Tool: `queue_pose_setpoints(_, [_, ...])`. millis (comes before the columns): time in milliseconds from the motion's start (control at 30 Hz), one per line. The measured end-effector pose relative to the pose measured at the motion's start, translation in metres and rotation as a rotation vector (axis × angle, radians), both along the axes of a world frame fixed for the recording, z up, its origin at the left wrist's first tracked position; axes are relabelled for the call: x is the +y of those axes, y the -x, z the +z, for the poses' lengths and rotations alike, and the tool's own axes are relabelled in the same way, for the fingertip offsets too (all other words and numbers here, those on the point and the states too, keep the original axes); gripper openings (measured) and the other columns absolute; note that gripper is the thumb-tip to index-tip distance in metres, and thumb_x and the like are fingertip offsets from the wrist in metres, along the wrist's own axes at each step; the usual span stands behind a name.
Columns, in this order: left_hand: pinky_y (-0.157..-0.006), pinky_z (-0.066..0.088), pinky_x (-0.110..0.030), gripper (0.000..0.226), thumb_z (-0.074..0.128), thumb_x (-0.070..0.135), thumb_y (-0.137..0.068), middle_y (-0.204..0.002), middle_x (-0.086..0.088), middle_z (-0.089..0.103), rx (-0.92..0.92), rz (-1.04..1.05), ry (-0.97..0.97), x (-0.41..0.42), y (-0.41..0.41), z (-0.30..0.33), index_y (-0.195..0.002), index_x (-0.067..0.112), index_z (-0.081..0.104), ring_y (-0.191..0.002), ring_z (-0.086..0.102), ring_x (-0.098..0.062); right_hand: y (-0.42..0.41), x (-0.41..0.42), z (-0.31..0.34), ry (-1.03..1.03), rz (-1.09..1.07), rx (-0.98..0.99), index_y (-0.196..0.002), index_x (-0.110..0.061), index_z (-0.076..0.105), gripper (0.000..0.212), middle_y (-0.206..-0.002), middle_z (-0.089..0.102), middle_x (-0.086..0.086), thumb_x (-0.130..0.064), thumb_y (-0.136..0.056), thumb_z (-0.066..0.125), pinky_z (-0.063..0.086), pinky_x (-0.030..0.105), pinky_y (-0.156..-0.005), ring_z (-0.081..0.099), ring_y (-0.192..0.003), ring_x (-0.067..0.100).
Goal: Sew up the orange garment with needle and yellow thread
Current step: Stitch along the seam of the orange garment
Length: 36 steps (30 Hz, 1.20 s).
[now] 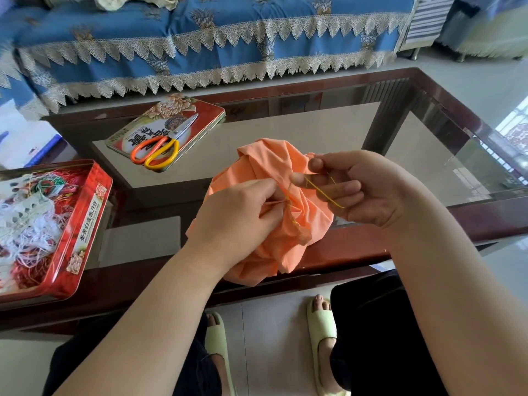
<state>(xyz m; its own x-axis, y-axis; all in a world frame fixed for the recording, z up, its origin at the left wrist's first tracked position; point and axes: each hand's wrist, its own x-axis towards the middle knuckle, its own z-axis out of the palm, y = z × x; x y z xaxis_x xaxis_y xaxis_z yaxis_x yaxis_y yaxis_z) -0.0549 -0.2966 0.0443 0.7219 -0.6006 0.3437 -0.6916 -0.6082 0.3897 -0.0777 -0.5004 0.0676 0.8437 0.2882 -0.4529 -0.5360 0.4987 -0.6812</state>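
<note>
Two feet in pale green slippers [321,324] rest on the tiled floor. Above, at the glass table's [285,121] near edge, the left hand [240,215] pinches the bunched orange garment [271,167] while the right hand [354,187] grips yellow thread [323,191]. Scissors [163,147] lie on a tin lid [200,110]; the needle is not discernible.

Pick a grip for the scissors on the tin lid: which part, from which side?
Take the scissors by the orange and yellow handle loops, coming from the near-left. They lie flat on the tin lid, loops toward the person, blades pointing away.
</note>
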Motion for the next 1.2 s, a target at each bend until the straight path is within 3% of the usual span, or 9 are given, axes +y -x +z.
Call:
queue_pose_setpoints(100, [-0.046, 0.023, -0.016, 0.014, 0.068, 0.025, -0.088, -0.070, 0.005, 0.065, -0.191, 0.082, -0.054, -0.002, -0.003, -0.003, -0.076, 0.019, 0.061, -0.057, 0.061, -0.019, 0.001, 0.013, -0.002, -0.327, -0.070, 0.031, -0.075, -0.008, 0.045, 0.020, -0.102, 0.066, 0.025, -0.009, -0.093, 0.036, 0.043, 0.011, -0.037, 0.049, -0.036, 0.004])
queue_pose_setpoints(167, [-0.046, 0.024, -0.015, 0.015, 0.067, 0.027, -0.089, -0.071, 0.005, 0.066, -0.158, 0.099, -0.051, -0.003, -0.003, -0.007, -0.076, 0.019, 0.063, -0.058, 0.060, -0.017, -0.001, 0.020, -0.003, -0.480, -0.147, 0.034, -0.080, -0.006, 0.047, 0.019, -0.116, 0.058, 0.037, -0.008, -0.095, 0.036, 0.053, 0.018, -0.046, 0.060, -0.046, 0.008])
queue_pose_setpoints(433, [-0.074, 0.046, -0.011, 0.020, 0.056, 0.044, -0.092, -0.090, 0.026, 0.067, 0.357, 0.027, 0.204, 0.000, -0.010, -0.007, -0.100, 0.033, 0.071, -0.091, 0.063, 0.002, -0.003, 0.014, 0.001, -0.290, -0.137, -0.030, -0.077, -0.007, 0.047, 0.027, -0.131, 0.050, 0.036, -0.015, -0.100, 0.034, 0.057, 0.021, -0.053, 0.067, -0.055, 0.009])
queue_pose_setpoints(533, [-0.072, 0.050, -0.013, 0.030, 0.060, 0.050, -0.084, -0.080, 0.015, 0.072, 0.499, 0.060, 0.365, -0.003, -0.007, -0.005, -0.086, 0.023, 0.075, -0.083, 0.066, -0.001, 0.000, 0.012, 0.004, -0.287, -0.048, -0.072, -0.077, -0.009, 0.047, 0.025, -0.125, 0.056, 0.032, -0.018, -0.096, 0.035, 0.054, 0.018, -0.047, 0.063, -0.048, 0.007])
queue_pose_setpoints(700, [-0.069, 0.048, -0.013, 0.027, 0.060, 0.032, -0.091, -0.073, 0.003, 0.071, 0.639, -0.034, 0.449, -0.003, -0.004, 0.000, -0.080, 0.013, 0.075, -0.075, 0.066, -0.008, 0.004, 0.009, 0.009, -0.163, 0.030, -0.101, -0.077, -0.013, 0.044, 0.018, -0.100, 0.071, 0.017, -0.022, -0.091, 0.038, 0.045, 0.008, -0.041, 0.052, -0.036, 0.004])
queue_pose_setpoints(833, [-0.070, 0.051, -0.018, 0.036, 0.051, 0.038, -0.093, -0.077, -0.002, 0.071, 0.619, -0.142, 0.410, -0.001, -0.001, 0.001, -0.083, 0.012, 0.074, -0.077, 0.066, -0.012, 0.005, 0.003, 0.010, -0.103, 0.033, -0.084, -0.077, -0.014, 0.041, 0.014, -0.095, 0.073, 0.013, -0.022, -0.088, 0.039, 0.037, 0.005, -0.037, 0.045, -0.031, 0.003])
queue_pose_setpoints(933, [-0.064, 0.052, -0.029, 0.048, 0.053, 0.056, -0.091, -0.069, -0.001, 0.067, 0.444, -0.121, 0.287, -0.003, 0.000, -0.007, -0.076, 0.014, 0.070, -0.070, 0.064, -0.018, 0.004, 0.003, 0.008, -0.126, 0.030, -0.079, -0.077, -0.014, 0.041, 0.014, -0.098, 0.072, 0.014, -0.022, -0.088, 0.039, 0.039, 0.005, -0.037, 0.046, -0.032, 0.003])
queue_pose_setpoints(1067, [-0.046, 0.035, -0.014, 0.045, 0.054, 0.054, -0.089, -0.048, 0.010, 0.050, 0.103, 0.016, 0.145, -0.004, 0.001, -0.012, -0.059, 0.022, 0.059, -0.055, 0.053, -0.011, 0.005, 0.009, 0.008, -0.106, 0.021, -0.070, -0.076, -0.013, 0.042, 0.012, -0.101, 0.071, 0.018, -0.021, -0.086, 0.041, 0.043, 0.008, -0.038, 0.050, -0.034, 0.003])
queue_pose_setpoints(1200, [-0.045, 0.034, -0.012, 0.043, 0.048, 0.045, -0.094, -0.047, 0.017, 0.053, 0.155, 0.025, 0.228, -0.004, -0.001, -0.012, -0.065, 0.020, 0.069, -0.053, 0.056, -0.006, 0.006, 0.009, 0.010, -0.051, 0.004, -0.063, -0.076, -0.013, 0.042, 0.015, -0.099, 0.072, 0.017, -0.022, -0.088, 0.040, 0.041, 0.009, -0.036, 0.048, -0.033, 0.004])
